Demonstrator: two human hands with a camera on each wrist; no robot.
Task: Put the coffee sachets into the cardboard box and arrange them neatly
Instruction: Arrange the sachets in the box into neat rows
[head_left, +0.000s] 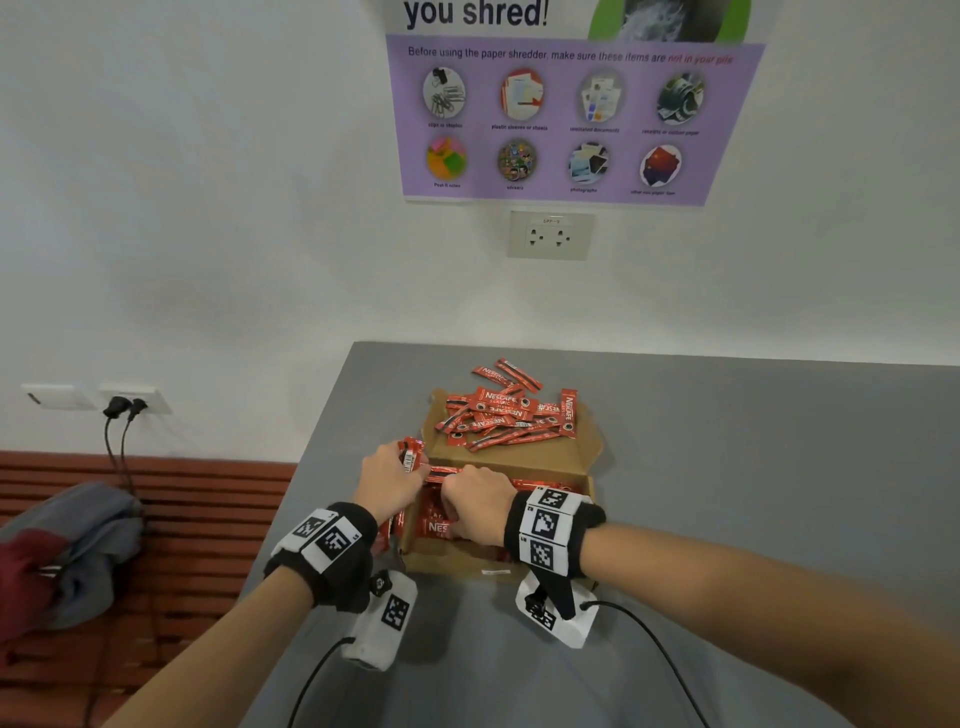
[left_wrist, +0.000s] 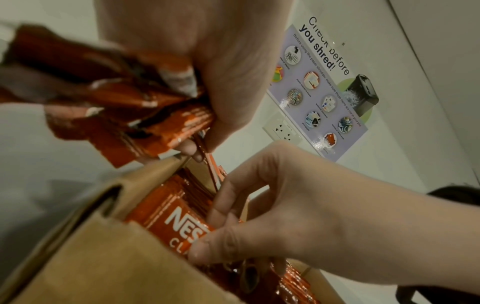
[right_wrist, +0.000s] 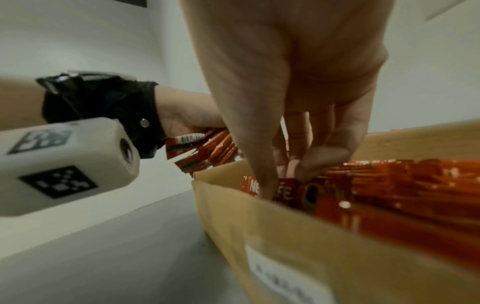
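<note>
The right hand's fingers (right_wrist: 306, 168) are pinching sachets inside the cardboard box (head_left: 457, 564) at frame centre, likely squaring the row; the left hand (head_left: 387, 480) is gripping a spare bundle (head_left: 410, 454) just beside it — ready to feed. Loose sachets (head_left: 506, 410) are lying on the open flap above, on the grey surface (head_left: 753, 467).

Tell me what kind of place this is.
Probably an office utility or copy room: a paper shredder poster on the wall, a wall socket beneath it, and a plain grey table.
</note>
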